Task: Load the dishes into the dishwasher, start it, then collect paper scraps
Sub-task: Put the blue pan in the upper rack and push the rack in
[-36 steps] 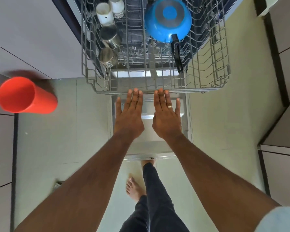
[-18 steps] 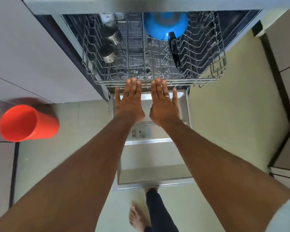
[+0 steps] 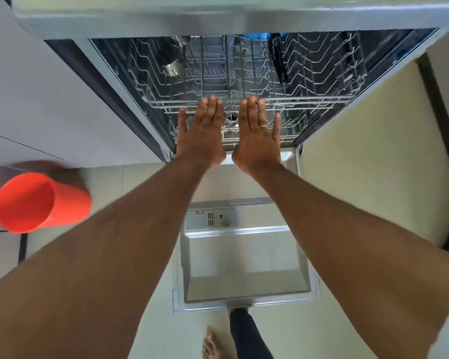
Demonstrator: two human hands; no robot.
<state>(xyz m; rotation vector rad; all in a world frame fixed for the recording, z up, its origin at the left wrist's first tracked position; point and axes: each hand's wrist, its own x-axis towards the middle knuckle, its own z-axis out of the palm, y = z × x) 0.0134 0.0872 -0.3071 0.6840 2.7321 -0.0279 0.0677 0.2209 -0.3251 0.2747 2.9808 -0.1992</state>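
Rack (image 3: 244, 101) has slid inward; left hand (image 3: 201, 134) and right hand (image 3: 257, 137) flat, open, grasping nothing.

Two hands counted, left hand (image 3: 200, 136) and right hand (image 3: 257, 137), fingers flat; one wire rack (image 3: 244, 99); one open dishwasher door (image 3: 244, 268); one orange cup (image 3: 40, 203); one blue pan (image 3: 254, 36) partly seen; one steel cup (image 3: 171, 66); one bare foot (image 3: 213, 343)
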